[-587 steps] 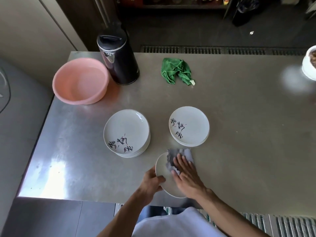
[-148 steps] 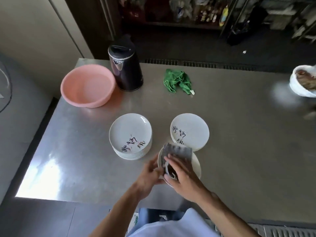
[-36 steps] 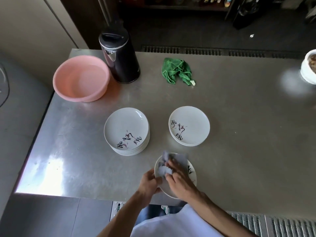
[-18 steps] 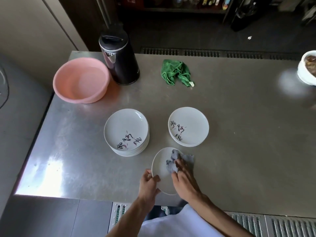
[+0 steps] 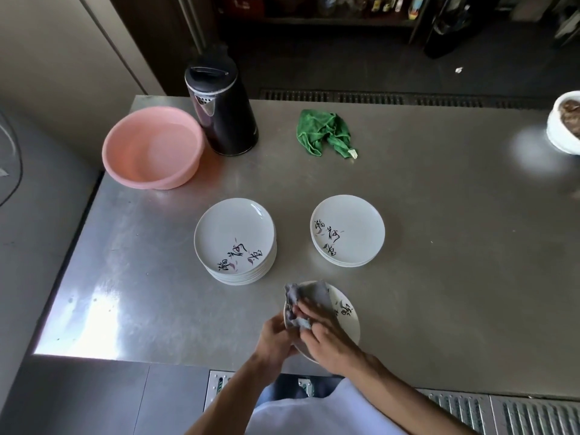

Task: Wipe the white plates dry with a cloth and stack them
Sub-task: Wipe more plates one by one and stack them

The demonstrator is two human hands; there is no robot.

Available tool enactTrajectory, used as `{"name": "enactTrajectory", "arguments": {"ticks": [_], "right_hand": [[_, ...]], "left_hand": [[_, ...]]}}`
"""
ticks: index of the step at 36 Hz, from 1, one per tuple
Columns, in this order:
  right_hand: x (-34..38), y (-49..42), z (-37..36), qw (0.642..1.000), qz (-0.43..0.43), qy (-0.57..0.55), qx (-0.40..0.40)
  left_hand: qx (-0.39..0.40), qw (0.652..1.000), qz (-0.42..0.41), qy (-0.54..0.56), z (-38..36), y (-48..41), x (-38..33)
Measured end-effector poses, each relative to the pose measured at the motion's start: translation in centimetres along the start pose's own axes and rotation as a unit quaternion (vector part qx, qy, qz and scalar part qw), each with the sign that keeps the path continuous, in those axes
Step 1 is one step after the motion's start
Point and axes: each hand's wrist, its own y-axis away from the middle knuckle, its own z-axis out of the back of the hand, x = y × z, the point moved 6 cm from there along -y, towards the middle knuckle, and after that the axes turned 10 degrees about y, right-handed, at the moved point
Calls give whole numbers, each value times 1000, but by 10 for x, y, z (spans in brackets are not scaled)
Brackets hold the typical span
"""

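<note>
A white plate [image 5: 348,318] with black writing is held just above the steel table's near edge. My left hand [image 5: 274,339] grips its left rim. My right hand [image 5: 326,339] presses a grey cloth [image 5: 306,301] onto the plate's face, with the fingers curled round the cloth. A taller stack of white plates [image 5: 235,241] stands to the left beyond it. A lower stack of white plates [image 5: 347,230] stands to the right beyond it.
On the steel table [image 5: 439,246] a pink basin [image 5: 152,147] and a black kettle [image 5: 221,103] stand at the back left. A green cloth [image 5: 324,133] lies at the back middle. A white bowl [image 5: 565,127] sits at the right edge.
The plate in my hands has turned over: half a second ago its plain underside faced up, now its written face shows. The cloth has shifted to the plate's upper left.
</note>
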Motion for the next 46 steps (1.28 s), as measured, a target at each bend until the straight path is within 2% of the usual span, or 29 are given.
{"name": "enactTrajectory", "arguments": {"ticks": [2,4,6,8,12,14,16,18,20,23,24,25,28,29,30,33,34,38,40,42,46], "right_hand": [[-10,0,2,999,-34,14,7],[-31,2,-2,988,-128,83,24],[-35,4,-1,976,-176,113,58],[-31,2,-2,978,-178,89,64],[-13,3,23,985,-154,42,-60],[-1,5,21,989,-136,-57,-18],[9,3,15,994,-78,-78,-24],[9,1,7,989,-68,-129,7],[-4,-1,-2,996,-65,-47,32],[-35,2,-8,978,-197,39,51],[-36,0,-10,973,-215,52,62],[-32,-3,-13,978,-195,50,58],[2,-7,-14,997,0,42,70],[6,-7,-11,997,24,28,70],[3,-6,-8,998,5,10,66],[-22,-4,-2,987,-153,45,21],[-23,-4,0,984,-172,44,14],[8,-2,5,999,-8,-14,29],[-7,0,8,999,-42,2,23],[-24,3,13,993,-88,71,41],[-22,9,25,994,-42,91,45]], "left_hand": [[-12,1000,1,8,3,2,3],[-32,999,12,37,6,1,8],[-71,993,27,87,9,2,15],[-106,986,24,126,10,4,19],[-129,987,11,93,11,6,16],[-125,990,17,61,14,5,13],[-105,994,19,35,16,5,10],[-77,996,28,29,16,6,9],[-48,998,39,27,14,7,8],[-34,998,42,25,12,7,6],[-34,998,40,22,11,7,6],[-31,999,37,18,10,7,4],[-22,999,31,6,5,7,2],[-24,999,31,2,5,8,1],[-25,999,32,-1,6,8,1],[-27,999,41,-8,7,9,3],[-28,999,41,-10,5,9,2],[-21,999,39,-14,0,9,-4],[-30,999,42,-6,2,10,-5],[-49,998,45,9,4,9,-6],[-69,996,48,33,6,2,-12]]}}
